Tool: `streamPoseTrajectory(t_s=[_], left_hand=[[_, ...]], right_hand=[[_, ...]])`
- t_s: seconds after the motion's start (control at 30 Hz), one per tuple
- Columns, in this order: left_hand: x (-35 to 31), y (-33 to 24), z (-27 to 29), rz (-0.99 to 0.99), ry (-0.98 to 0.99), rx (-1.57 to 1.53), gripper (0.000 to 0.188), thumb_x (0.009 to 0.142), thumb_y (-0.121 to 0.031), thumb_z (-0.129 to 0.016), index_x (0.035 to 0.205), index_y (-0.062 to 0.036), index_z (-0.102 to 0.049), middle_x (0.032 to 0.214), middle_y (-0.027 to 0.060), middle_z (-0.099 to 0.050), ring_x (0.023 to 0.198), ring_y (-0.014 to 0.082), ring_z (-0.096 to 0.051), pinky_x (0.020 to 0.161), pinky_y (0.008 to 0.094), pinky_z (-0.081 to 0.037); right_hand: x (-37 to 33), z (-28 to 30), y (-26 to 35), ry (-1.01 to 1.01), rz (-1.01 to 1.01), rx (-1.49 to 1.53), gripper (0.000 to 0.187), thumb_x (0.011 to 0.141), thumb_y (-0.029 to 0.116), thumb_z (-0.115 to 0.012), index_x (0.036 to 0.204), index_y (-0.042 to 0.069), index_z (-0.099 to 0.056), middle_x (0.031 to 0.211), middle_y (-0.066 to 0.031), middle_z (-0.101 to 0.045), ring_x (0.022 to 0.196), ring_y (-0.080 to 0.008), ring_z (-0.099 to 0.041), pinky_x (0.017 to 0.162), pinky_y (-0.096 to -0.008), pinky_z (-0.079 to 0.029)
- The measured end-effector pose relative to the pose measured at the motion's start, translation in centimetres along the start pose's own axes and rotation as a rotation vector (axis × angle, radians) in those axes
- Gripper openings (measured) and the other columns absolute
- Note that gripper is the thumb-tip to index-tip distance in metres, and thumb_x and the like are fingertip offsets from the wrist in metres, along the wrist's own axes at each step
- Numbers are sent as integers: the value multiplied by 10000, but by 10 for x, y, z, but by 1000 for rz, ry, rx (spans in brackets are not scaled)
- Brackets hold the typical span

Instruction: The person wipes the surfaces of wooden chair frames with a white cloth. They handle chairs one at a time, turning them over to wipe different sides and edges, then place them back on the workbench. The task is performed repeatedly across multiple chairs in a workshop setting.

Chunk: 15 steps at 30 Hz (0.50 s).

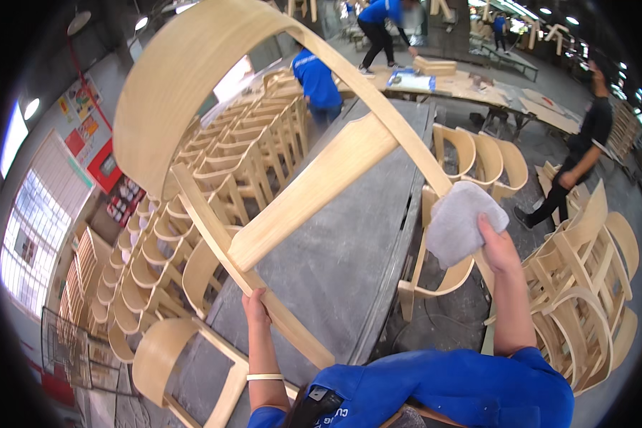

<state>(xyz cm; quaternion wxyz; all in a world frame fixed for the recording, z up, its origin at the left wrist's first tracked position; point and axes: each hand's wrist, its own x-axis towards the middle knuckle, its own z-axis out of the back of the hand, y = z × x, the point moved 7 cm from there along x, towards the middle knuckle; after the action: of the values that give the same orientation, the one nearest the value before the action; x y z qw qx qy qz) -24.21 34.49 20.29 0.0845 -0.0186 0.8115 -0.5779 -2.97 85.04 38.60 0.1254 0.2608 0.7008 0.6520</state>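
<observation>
Two hands on one bare wooden chair frame (264, 143), raised and tilted over a grey workbench (342, 264) just beyond both hands. Left hand (255, 305) closed around a lower leg of the frame, right hand (493, 246) pressing a grey cloth (462, 220) against the curved back rail, fingers mostly hidden under the cloth. Stacked chair frames (192, 235) beyond the left hand, more stacked frames (585, 285) right of the right hand.
</observation>
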Motion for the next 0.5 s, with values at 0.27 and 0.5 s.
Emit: streamPoseTrajectory(t_s=[0.27, 0.5], left_hand=[[13, -33, -132, -120, 295, -47, 419, 695, -9, -538, 1109, 22, -481, 927, 96, -541, 794, 209, -564, 684, 322, -487], [-4, -77, -218, -417, 541, 165, 451, 709, -27, -565, 1153, 29, -504, 957, 70, -560, 856, 168, -543, 750, 288, -458]], right_hand=[[32, 38, 137, -139, 242, -104, 553, 930, 409, -507, 1290, -7, -449, 1213, -65, -540, 1125, -156, -478, 981, -294, -351], [-22, 148, 124, -419, 551, 28, 445, 960, 325, -477, 1260, -4, -471, 1212, -65, -540, 1127, -163, -479, 976, -292, -353]])
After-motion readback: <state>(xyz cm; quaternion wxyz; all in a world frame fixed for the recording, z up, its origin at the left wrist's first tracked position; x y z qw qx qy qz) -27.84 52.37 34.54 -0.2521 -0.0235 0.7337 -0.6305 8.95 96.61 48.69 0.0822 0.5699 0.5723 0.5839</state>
